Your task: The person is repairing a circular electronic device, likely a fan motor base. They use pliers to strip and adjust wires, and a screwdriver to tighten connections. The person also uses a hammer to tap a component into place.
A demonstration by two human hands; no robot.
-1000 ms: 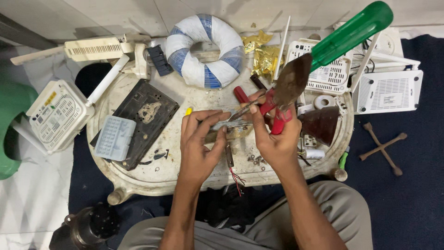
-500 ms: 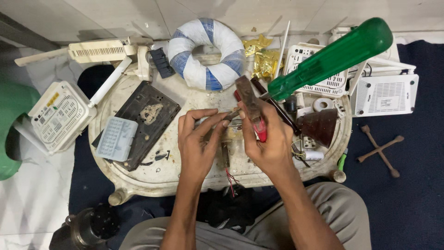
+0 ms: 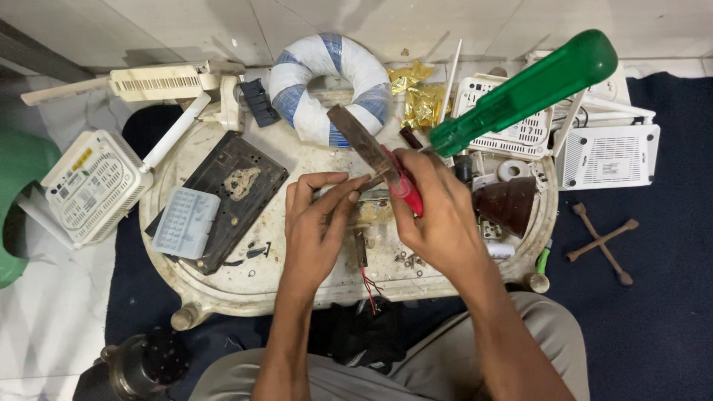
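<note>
My right hand [image 3: 438, 223] grips red-handled pliers [image 3: 401, 186]; their rusty brown jaws [image 3: 356, 141] point up and left. The same hand also holds a big green-handled screwdriver [image 3: 527, 93] that sticks out to the upper right. My left hand [image 3: 316, 230] pinches a small metal part [image 3: 364, 197] right under the pliers, fingertips touching it. Below both hands a narrow little board [image 3: 361, 252] with red wires [image 3: 369, 286] lies on the round white table [image 3: 245, 286].
On the table lie a white-and-blue wrapped ring [image 3: 327, 74], a black plate [image 3: 230, 186], a pale plastic box [image 3: 186, 223], a brown cone [image 3: 509, 204], gold foil packets [image 3: 420, 96] and loose screws. White routers [image 3: 93, 186] [image 3: 609, 156] flank it. A cross wrench [image 3: 601, 238] lies on dark carpet.
My right hand has turned, swinging the pliers' jaws from the right over to the upper left. The green handle has tilted lower. My left hand has closed in on the small part.
</note>
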